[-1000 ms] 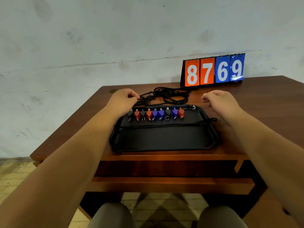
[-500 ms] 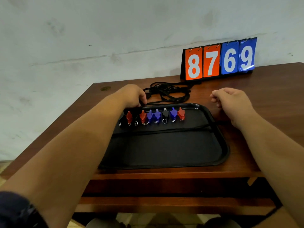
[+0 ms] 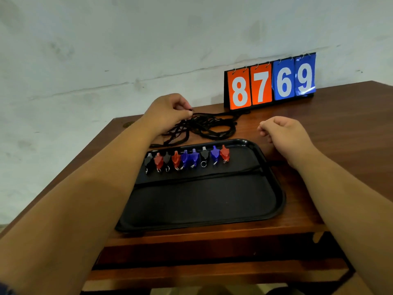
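Note:
A black tray (image 3: 274,188) lies on the wooden table (image 3: 340,128). Along its far side stands a row of several small whistles (image 3: 187,158) in black, red and blue, each with a metal ring. One black cord (image 3: 212,174) lies across the tray. Behind the tray sits a tangle of black cords (image 3: 208,126). My left hand (image 3: 168,112) is at the left end of that tangle and pinches a cord between thumb and fingers. My right hand (image 3: 282,130) hovers right of the cords with its fingers curled, holding nothing.
A flip scoreboard (image 3: 270,84) reading 8769 stands at the back of the table against a pale wall. The table's left edge runs close to my left forearm. A lower shelf shows under the front edge.
My left hand has moved off the tray's far-left corner to the cord tangle and pinched a cord. The camera has come closer and tilted down. My right hand has stayed curled.

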A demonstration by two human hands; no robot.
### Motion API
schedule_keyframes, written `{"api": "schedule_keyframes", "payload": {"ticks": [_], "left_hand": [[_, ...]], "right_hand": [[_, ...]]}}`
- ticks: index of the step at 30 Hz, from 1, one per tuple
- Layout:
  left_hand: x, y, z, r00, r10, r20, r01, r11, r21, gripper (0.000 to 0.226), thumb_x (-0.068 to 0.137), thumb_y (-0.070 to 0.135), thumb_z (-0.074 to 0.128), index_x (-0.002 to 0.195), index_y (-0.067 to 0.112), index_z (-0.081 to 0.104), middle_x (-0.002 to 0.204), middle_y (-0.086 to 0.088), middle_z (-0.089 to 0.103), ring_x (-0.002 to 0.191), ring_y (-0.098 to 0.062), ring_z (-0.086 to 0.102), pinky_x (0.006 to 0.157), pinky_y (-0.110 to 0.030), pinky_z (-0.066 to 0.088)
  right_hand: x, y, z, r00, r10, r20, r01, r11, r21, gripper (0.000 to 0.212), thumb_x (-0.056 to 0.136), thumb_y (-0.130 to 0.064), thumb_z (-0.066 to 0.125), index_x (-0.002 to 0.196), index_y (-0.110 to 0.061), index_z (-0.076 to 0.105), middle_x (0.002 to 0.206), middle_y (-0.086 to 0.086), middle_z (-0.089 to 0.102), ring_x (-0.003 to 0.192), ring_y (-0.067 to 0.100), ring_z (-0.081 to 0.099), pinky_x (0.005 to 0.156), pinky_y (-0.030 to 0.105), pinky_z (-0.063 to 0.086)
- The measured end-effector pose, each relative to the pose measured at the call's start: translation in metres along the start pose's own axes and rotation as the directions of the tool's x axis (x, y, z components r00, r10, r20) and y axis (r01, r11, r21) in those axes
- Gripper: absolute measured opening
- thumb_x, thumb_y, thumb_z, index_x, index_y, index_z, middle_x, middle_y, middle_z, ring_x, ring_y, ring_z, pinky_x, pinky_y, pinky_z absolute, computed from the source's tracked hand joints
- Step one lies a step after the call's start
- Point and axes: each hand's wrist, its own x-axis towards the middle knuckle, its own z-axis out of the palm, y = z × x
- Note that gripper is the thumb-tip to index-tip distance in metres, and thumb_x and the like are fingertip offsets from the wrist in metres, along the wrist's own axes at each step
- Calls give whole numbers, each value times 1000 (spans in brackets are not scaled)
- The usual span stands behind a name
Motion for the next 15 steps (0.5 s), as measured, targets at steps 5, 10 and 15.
{"api": "schedule_keyframes", "payload": {"ticks": [5, 10, 15], "left_hand": [[1, 41, 18, 996, 83, -33, -87, 987, -134, 17, 97, 26, 80, 113, 33, 80, 102, 12, 78, 96, 3, 71, 84, -14, 46], [4, 76, 42, 993, 114, -37, -118, 979, -165, 15, 97, 26, 81, 111, 30, 80, 105, 13, 78, 100, -3, 72, 89, -22, 56], [4, 109, 65, 995, 98, 28, -88, 962, -260, 14, 96, 15, 81, 107, 23, 76, 98, 4, 82, 90, -14, 80, 86, -32, 67]], "right_hand": [[-6, -10, -2, 998, -18, 54, 19, 1000, -21, 24, 105, -37, 60, 95, -25, 79, 97, -4, 77, 94, 16, 67, 80, 33, 49], [-14, -14, -6, 993, -68, 94, 64, 997, 45, 13, 106, -35, 63, 111, -31, 75, 102, -7, 75, 98, 9, 66, 81, 28, 47], [-10, -11, -5, 986, -122, 112, 104, 983, 149, 38, 100, -41, 75, 137, -42, 66, 101, 2, 72, 94, 10, 69, 83, 27, 51]]}}
